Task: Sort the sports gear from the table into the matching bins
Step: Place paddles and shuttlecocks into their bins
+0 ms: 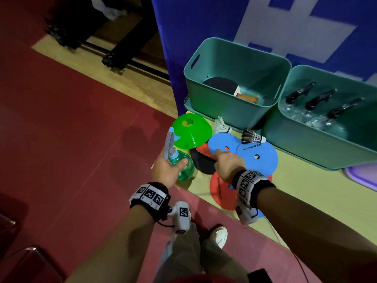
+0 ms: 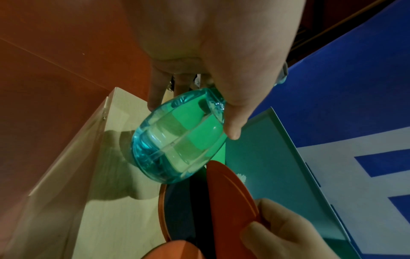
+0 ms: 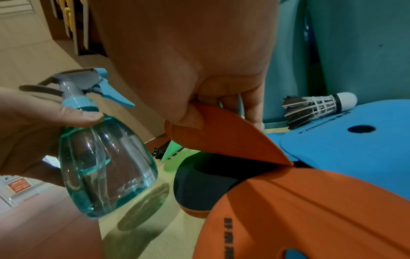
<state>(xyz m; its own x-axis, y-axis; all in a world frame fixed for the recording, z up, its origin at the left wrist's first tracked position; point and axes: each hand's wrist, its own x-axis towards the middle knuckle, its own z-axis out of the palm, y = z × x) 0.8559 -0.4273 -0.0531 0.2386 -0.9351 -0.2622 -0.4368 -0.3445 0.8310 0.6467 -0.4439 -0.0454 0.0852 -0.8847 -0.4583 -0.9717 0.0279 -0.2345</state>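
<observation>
The left hand [image 1: 164,170] grips a clear teal plastic spray bottle [image 3: 104,157] by its neck, lifted above the pale wooden table [image 1: 302,193]; the right hand [image 1: 227,163] pinches the raised edge of an orange flat disc marker [image 3: 224,138], just beside two blue foam discs [image 1: 257,158] and a green dome cone [image 1: 190,131]; a black-feathered shuttlecock [image 1: 253,136] lies on the blue discs; two teal plastic bins [image 1: 234,111] stand behind.

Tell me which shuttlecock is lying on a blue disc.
The dark-feathered shuttlecock: it rests on the blue disc. The white-feathered shuttlecock lies off the discs, beside the green cone.
</observation>
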